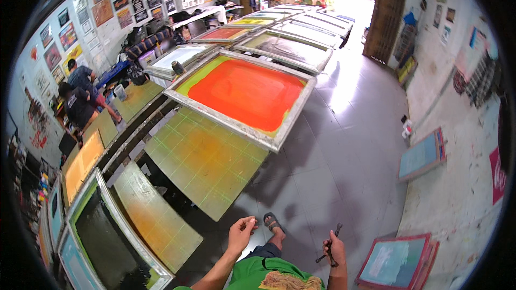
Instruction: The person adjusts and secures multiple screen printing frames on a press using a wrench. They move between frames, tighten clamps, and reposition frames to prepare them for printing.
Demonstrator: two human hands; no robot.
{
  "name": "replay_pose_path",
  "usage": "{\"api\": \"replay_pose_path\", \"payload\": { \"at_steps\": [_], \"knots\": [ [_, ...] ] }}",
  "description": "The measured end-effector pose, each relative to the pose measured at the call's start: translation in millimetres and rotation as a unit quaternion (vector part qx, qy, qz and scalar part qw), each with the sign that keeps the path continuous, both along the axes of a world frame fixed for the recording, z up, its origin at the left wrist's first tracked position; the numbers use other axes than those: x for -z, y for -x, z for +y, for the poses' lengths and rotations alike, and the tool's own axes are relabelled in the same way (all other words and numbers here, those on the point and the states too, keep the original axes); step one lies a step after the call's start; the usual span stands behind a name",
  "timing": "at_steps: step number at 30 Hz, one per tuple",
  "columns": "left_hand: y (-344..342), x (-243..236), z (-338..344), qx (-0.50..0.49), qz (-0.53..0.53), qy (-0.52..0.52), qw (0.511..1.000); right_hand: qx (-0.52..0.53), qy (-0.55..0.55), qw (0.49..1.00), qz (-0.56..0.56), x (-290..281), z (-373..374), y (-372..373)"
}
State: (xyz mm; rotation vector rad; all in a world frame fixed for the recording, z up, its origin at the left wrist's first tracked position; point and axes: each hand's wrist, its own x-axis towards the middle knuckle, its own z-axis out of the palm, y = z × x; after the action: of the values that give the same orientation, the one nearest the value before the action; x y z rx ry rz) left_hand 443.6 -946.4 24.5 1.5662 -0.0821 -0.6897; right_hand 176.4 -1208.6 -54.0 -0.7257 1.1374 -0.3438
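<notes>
My right hand (335, 249) is wrapped round a dark three-armed socket wrench (338, 229), whose arms stick out above and below the fist. In front of my body, my left hand (242, 234) is closed, fingertips curled together against the thumb; anything inside is too small or hidden to make out. Ahead and left of that hand lies a greenish printing board (207, 156) with a yellow-green grid and an orange stain. Above its far side, a large screen-printing frame (290, 134) carries bright orange-red ink. Neither hand touches the board or the frame.
Printing frames run in rows toward the bright doorway. At lower left stand a black-inked screen (110, 241) and another stained board (156, 215). Screens lean by the right wall, including a red-framed one (371, 247). Two people (80, 94) are at the left. Grey tiled floor (344, 172) extends rightward.
</notes>
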Motion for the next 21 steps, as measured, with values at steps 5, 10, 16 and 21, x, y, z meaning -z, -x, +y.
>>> {"api": "replay_pose_path", "payload": {
  "at_steps": [5, 10, 16, 21],
  "knots": [
    [-80.0, 7.4, -84.0, -0.057, 0.049, 0.024, 0.997, -0.088, 0.176, 0.98, 0.027, -48.3, -118.3, -117.8],
    [-158.7, -13.1, -173.7, -0.095, -0.04, -0.012, 0.995, -0.132, 0.551, 0.804, 0.182, -87.3, -240.5, -221.5],
    [-210.5, -39.1, -224.9, -0.217, -0.076, 0.016, 0.973, -0.175, 0.597, 0.763, 0.177, -144.3, -338.4, -363.1],
    [-229.4, -18.4, -249.9, -0.23, -0.108, 0.019, 0.967, -0.233, 0.772, 0.568, 0.165, -133.5, -461.5, -478.5]
  ]
}}
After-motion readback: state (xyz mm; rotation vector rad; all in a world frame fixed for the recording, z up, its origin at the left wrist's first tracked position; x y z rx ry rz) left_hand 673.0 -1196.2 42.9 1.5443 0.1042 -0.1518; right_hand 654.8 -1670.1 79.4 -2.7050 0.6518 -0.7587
